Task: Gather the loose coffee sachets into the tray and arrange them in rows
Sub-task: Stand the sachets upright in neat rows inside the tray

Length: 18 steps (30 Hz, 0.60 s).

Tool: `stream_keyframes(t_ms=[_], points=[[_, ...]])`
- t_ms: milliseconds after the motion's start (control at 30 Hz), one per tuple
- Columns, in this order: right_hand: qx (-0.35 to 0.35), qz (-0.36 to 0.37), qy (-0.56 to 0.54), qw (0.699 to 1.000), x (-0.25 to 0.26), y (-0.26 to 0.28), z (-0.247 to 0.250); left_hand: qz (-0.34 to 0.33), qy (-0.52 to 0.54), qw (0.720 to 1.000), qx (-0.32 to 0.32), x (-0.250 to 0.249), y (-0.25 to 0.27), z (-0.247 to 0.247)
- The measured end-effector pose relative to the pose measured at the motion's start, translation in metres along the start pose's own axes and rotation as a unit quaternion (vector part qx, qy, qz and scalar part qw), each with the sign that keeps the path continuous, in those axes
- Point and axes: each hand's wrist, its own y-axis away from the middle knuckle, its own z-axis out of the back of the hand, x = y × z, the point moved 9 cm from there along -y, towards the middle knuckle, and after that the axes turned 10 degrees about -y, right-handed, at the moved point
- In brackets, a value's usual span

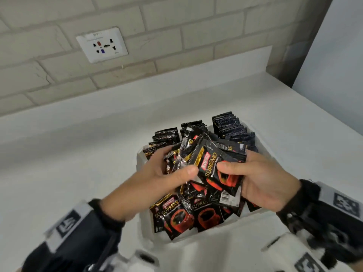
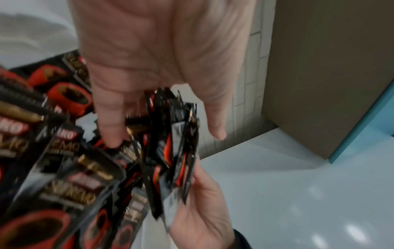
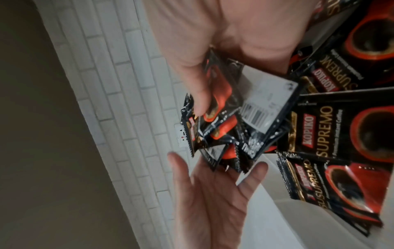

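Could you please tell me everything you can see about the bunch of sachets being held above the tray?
The bunch of sachets is a fanned, uneven handful of glossy black foil packets with serrated edges, gold bands, red cups and "Kopiko Supremo" lettering; one shows a white barcode panel. It is held above the white tray, over loose sachets lying there. The left hand and the right hand grip it from either side, thumbs on the front packet.
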Motion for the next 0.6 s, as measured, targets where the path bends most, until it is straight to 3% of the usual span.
stream_keyframes(t_ms=[100, 267, 467, 600], points=[[-0.012, 0.017, 0.020, 1.000, -0.003, 0.003, -0.008, 0.012, 0.112, 0.994, -0.018, 0.001, -0.003, -0.014], [-0.019, 0.038, 0.104, 0.994, -0.012, 0.012, -0.020, -0.003, 0.107, 0.993, -0.051, 0.006, 0.000, -0.024], [0.040, -0.036, 0.179, 0.982, -0.025, 0.027, -0.025, -0.009, 0.183, 0.980, -0.082, 0.028, 0.014, -0.017], [-0.020, 0.098, 0.353, 0.930, 0.034, 0.034, -0.008, -0.046, 0.284, 0.938, -0.194, 0.044, 0.030, 0.027]])
